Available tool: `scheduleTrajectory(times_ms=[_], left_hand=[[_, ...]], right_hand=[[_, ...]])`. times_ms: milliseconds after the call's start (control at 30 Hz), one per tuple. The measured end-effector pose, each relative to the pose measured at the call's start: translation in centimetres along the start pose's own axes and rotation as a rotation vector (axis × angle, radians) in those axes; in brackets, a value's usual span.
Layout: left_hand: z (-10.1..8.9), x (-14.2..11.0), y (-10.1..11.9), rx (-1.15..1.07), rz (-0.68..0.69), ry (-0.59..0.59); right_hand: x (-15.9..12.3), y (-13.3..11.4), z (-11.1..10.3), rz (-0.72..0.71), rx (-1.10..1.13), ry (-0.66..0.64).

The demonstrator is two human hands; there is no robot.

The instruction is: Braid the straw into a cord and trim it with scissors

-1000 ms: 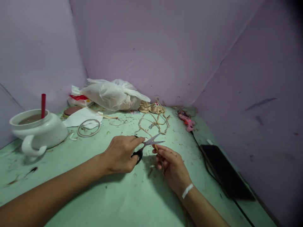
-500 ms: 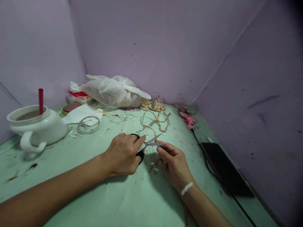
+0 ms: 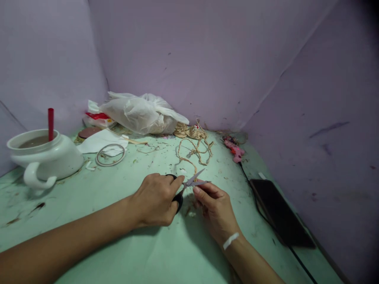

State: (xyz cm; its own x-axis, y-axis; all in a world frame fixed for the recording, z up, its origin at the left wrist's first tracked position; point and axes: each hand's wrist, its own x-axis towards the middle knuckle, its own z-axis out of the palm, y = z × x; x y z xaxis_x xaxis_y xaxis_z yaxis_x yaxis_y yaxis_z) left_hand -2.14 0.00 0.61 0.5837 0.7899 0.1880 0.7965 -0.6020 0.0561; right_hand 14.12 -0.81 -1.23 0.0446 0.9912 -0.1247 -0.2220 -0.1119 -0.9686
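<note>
My left hand [image 3: 158, 199] has its fingers through the black handles of a pair of scissors [image 3: 192, 182], whose blades are parted and point right. Between the blades, close to my fingertips, runs the end of a braided tan cord [image 3: 195, 171]. My right hand [image 3: 217, 209] pinches this cord between thumb and fingers, right beside the blades. From there the cord trails in loose loops over the green surface toward the back. A white strip is stuck on my right wrist.
At the left stands a white pot [image 3: 59, 161] with liquid and a red stick. A metal ring [image 3: 110, 155] lies on white paper. Behind are a plastic bag [image 3: 142, 114] and coiled braid pieces [image 3: 194, 132]. Rightward lie a pink glue gun [image 3: 235, 150] with black cable and a dark phone [image 3: 281, 213].
Both hands and the scissors have shifted slightly down. The scissor blades have come a little closer to my right fingertips, with the cord still between them.
</note>
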Motion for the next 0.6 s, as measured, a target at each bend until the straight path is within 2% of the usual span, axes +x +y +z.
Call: scheduleTrajectory(times_ms=[167, 433, 533, 600], left_hand=[[0.11, -0.16, 0.2, -0.055, 0.001, -0.05], [0.02, -0.34, 0.39, -0.248, 0.007, -0.078], [0.0, -0.3, 0.48, -0.328, 0.006, -0.072], [-0.11, -0.11, 0.36, -0.416, -0.006, -0.054]], right_hand=[[-0.18, 0.03, 0.04, -0.094, -0.051, -0.006], [-0.3, 0.39, 0.09, -0.112, -0.006, -0.004], [-0.09, 0.55, -0.1, -0.089, 0.038, 0.013], [0.06, 0.54, -0.17, -0.026, 0.095, 0.04]])
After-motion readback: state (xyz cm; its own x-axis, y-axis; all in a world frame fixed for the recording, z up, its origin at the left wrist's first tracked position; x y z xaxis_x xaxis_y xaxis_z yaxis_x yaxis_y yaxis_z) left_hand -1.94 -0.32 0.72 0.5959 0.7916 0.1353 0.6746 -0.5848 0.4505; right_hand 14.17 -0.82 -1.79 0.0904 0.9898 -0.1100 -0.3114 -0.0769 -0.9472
